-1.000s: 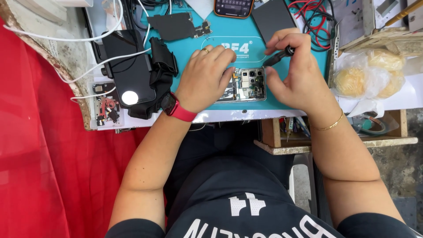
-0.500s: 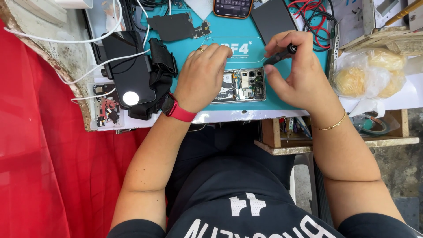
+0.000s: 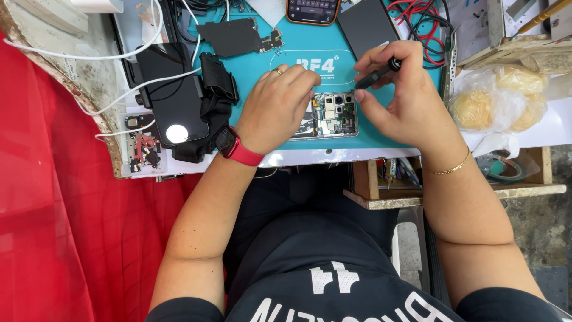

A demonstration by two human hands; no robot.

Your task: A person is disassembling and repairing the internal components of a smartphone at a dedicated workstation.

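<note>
Pressed the left hand (image 3: 277,107) down on the open phone (image 3: 333,114), fingers close together and a bit bent, to hold it still. Pinched a black screwdriver (image 3: 376,74) in the right hand (image 3: 405,101), tip at the top right corner of the phone. Had the phone flat on the blue mat (image 3: 250,71), near the front edge of the surface (image 3: 310,156). Probably needed a slow, soft push and a steady tool so the tip did not slip.

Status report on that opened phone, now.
Left hand pressed flat on opened phone. Right hand grips black screwdriver, tip at phone's top edge. Nothing blocking.
</note>
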